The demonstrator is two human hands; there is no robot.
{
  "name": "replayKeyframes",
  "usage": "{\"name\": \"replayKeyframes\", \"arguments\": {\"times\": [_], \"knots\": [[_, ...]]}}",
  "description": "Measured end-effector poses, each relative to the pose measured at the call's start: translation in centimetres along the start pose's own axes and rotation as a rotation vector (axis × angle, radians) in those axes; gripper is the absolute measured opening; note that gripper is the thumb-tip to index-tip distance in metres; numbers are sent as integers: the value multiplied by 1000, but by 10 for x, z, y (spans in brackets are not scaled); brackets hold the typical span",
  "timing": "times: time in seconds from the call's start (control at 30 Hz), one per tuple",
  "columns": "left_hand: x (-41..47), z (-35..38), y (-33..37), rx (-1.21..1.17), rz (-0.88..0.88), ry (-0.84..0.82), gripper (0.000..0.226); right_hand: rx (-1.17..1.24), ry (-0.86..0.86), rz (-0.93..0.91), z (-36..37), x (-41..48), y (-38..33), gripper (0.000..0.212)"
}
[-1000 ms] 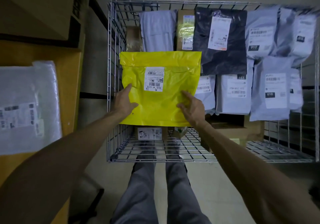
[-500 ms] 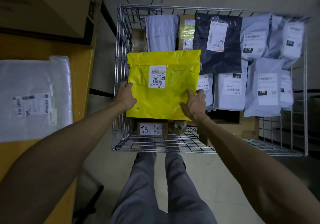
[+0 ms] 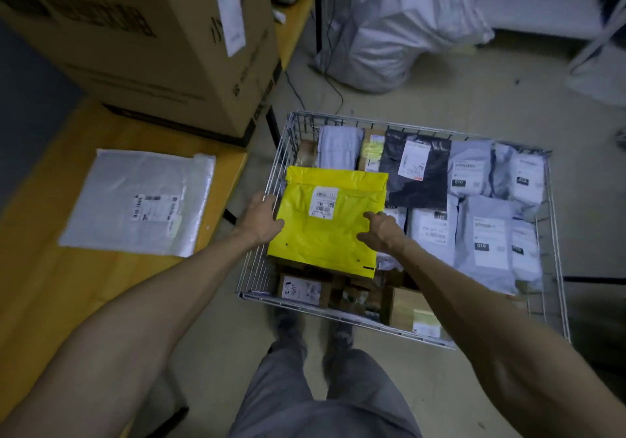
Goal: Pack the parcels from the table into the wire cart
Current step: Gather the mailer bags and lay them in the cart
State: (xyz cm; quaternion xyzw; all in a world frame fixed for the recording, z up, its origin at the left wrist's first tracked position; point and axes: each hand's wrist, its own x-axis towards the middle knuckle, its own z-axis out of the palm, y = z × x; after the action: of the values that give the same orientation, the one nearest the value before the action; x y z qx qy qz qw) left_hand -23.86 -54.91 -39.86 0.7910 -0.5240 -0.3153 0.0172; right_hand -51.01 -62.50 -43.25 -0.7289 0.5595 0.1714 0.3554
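A yellow parcel (image 3: 325,231) with a white label lies flat in the left part of the wire cart (image 3: 555,234), on top of other parcels. My left hand (image 3: 262,217) grips its left edge beside the cart's left wall. My right hand (image 3: 381,231) rests on its right edge with the fingers spread. On the yellow table (image 3: 50,285) to the left lies a clear plastic parcel (image 3: 139,200) with a label.
The cart holds grey mailers (image 3: 484,234), a black mailer (image 3: 416,170) and small cardboard boxes (image 3: 301,290) at the bottom. A big cardboard box (image 3: 135,38) stands at the table's back. White sacks (image 3: 399,24) and cables lie on the floor beyond the cart.
The yellow parcel has gone from held upright over the cart to lying flat inside it. My right hand has loosened its hold. My view has pulled back and up.
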Motion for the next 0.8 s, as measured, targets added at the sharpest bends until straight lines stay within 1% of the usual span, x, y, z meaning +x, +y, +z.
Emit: {"name": "replayKeyframes", "arguments": {"times": [0.07,0.17,0.3,0.37,0.4,0.47,0.5,0.57,0.6,0.7,0.8], "knots": [[-22,-18,0,26,7,40,61,-38,12,-47,-16,-9,-14,72],[-52,-50,-8,42,6,147,60,-59,67,-132,-42,-19,-45,71],[-91,-91,-31,105,-66,294,62,-91,117,-292,-73,-37,-93,71],[-109,-109,-47,139,-87,370,62,-125,147,-332,-87,-47,-120,71],[-119,-119,-56,148,-99,400,62,-142,160,-346,-94,-53,-134,75],[-136,-135,-73,147,-126,441,63,-91,176,-382,-102,-62,-159,93],[-145,-143,-81,154,-137,455,63,-86,182,-400,-105,-64,-171,93],[-163,-159,-97,166,-162,481,64,-192,215,-422,-111,-79,-198,72],[-173,-165,-105,163,-175,493,64,-225,241,-441,-113,-84,-210,65],[-202,-181,-128,154,-197,526,64,-298,284,-485,-113,-99,-244,62],[-231,-191,-154,163,-211,535,64,-349,280,-512,-106,-111,-274,68]]}}
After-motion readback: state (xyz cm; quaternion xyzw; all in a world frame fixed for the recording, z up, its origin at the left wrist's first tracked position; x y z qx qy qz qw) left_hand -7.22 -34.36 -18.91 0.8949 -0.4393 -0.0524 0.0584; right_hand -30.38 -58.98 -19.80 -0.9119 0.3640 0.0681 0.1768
